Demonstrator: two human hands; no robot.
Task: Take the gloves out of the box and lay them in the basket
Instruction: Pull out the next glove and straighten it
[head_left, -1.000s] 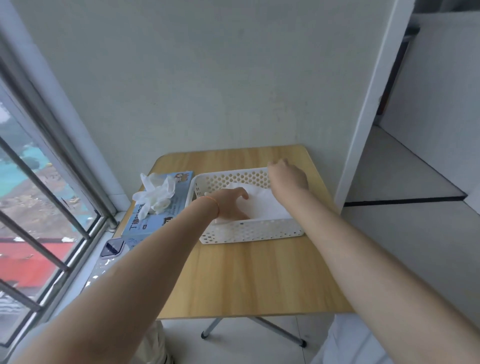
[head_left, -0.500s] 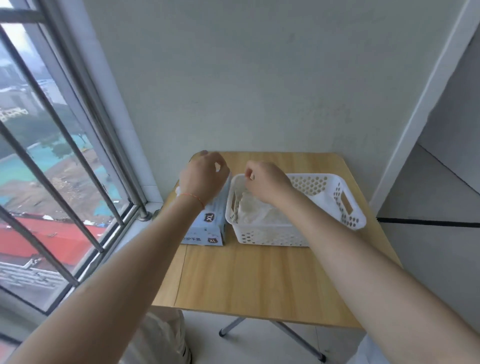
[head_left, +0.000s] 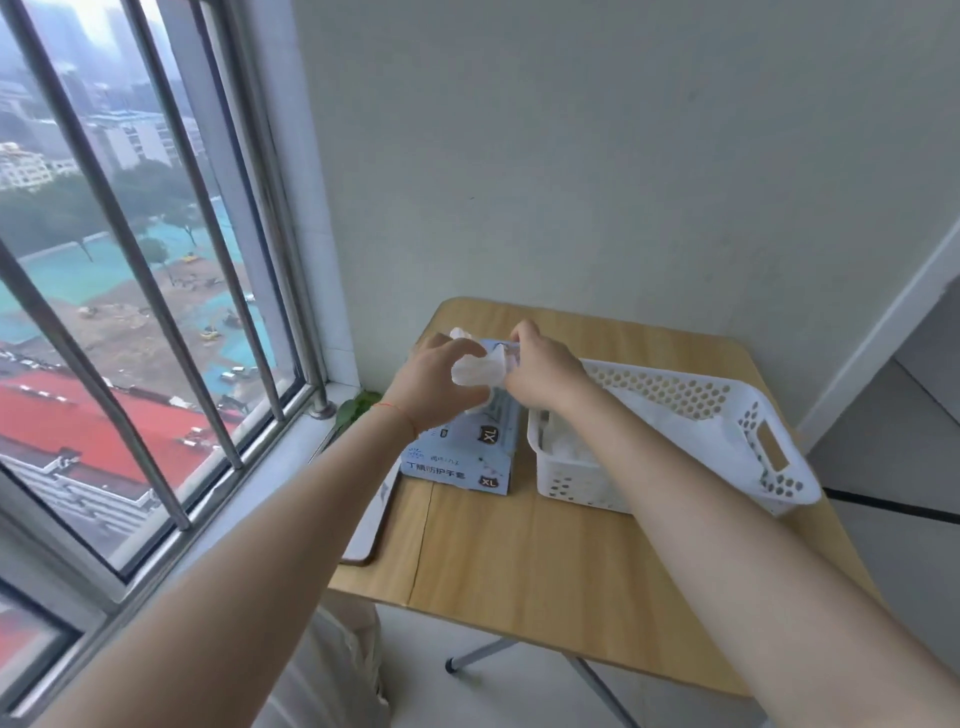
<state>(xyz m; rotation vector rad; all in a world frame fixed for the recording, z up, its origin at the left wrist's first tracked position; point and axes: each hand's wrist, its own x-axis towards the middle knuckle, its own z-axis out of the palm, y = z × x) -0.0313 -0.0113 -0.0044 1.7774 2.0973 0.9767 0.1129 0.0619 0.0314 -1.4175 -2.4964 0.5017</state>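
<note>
A pale blue glove box (head_left: 465, 457) marked XL lies on the wooden table (head_left: 545, 566), left of a white perforated basket (head_left: 722, 415). White gloves (head_left: 563, 449) lie in the basket's left end. Above the box, my left hand (head_left: 436, 382) and my right hand (head_left: 540, 371) both grip a bunched white glove (head_left: 475, 366) that sticks up from the box's top. The box's opening is hidden behind my hands.
A barred window (head_left: 156, 291) and its sill run along the left, close to the table's edge. A flat white object (head_left: 366, 525) lies between sill and table. A green leaf (head_left: 356, 408) shows by the sill. Walls stand behind and to the right.
Both hands left the basket and moved left over the box, where they now grip a glove. The view swung left toward the window.
</note>
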